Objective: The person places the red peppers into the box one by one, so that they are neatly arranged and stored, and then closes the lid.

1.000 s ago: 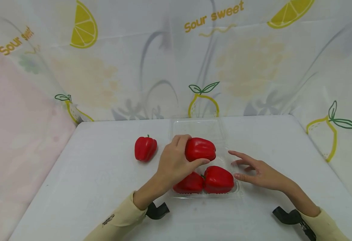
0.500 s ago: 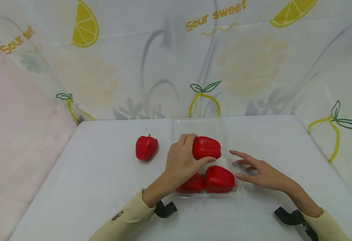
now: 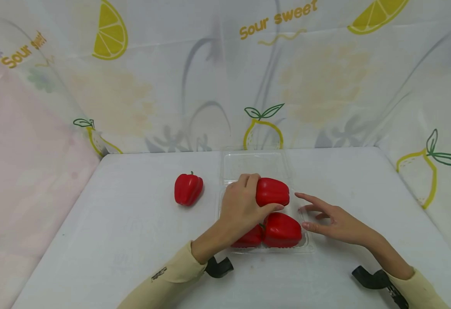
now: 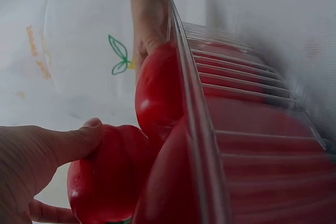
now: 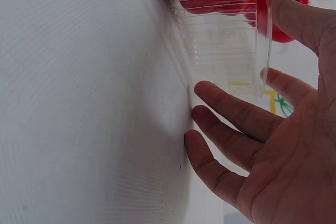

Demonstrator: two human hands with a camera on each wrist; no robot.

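My left hand [image 3: 242, 201] grips a red bell pepper [image 3: 272, 192] between thumb and fingers, over the back part of a clear plastic box [image 3: 306, 246]. Two more red bell peppers lie side by side in the front of that box: one at the right [image 3: 282, 230], the other [image 3: 250, 237] partly hidden by my left wrist. In the left wrist view the thumb presses on the held pepper [image 4: 113, 174], beside the ribbed box wall. My right hand [image 3: 335, 223] is at the box's right side, fingers spread and relaxed; the right wrist view shows its fingertips [image 5: 207, 90] near the wall.
One more red bell pepper [image 3: 188, 189] stands on the white table [image 3: 133, 240] left of the box. The clear lid [image 3: 254, 165] lies opened back behind the box. A printed cloth [image 3: 163, 77] rises along the table's back edge.
My left hand has carried the held pepper to the right, lowering it slightly at the end. My right hand has stayed almost in place beside the box.
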